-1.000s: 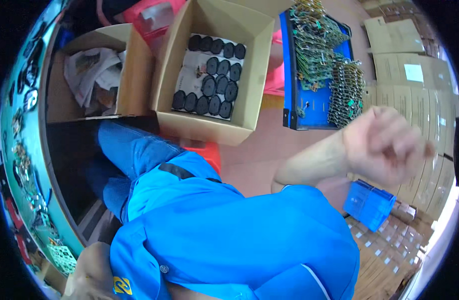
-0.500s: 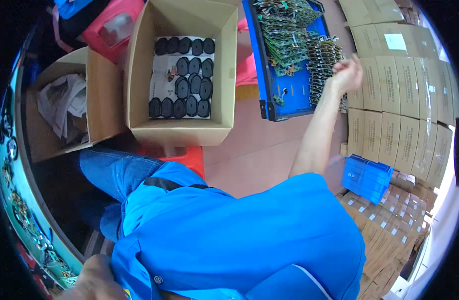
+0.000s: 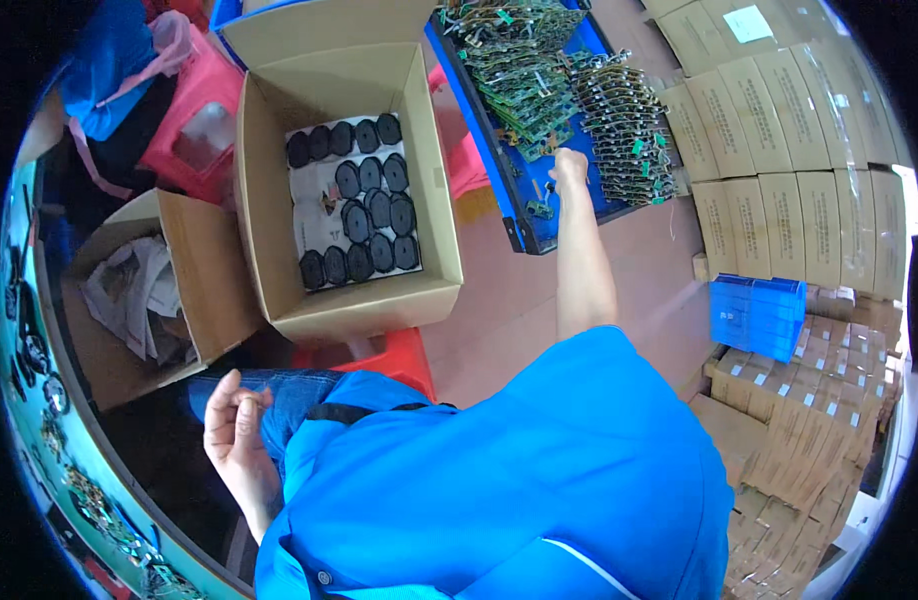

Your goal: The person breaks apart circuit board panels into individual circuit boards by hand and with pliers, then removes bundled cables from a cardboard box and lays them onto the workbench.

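My right arm stretches to a blue tray holding rows of green circuit boards. Over its near part is my right hand, beside a packed row of boards. Its fingers point down and are mostly hidden behind the hand, so a grip cannot be made out. A small loose board lies close to it in the tray. My left hand is raised above my thigh, near a small cardboard box. Its fingers are loosely bent and apart, with nothing visible in them.
An open carton with rows of black oval parts rests on a red stool. At left runs a green-topped bench with small parts. Stacked cartons and a blue bin stand at right.
My right hand has moved left and down, from beside the stacked cartons to over the tray. My left hand has risen from the lower edge toward the small box. The view has shifted.
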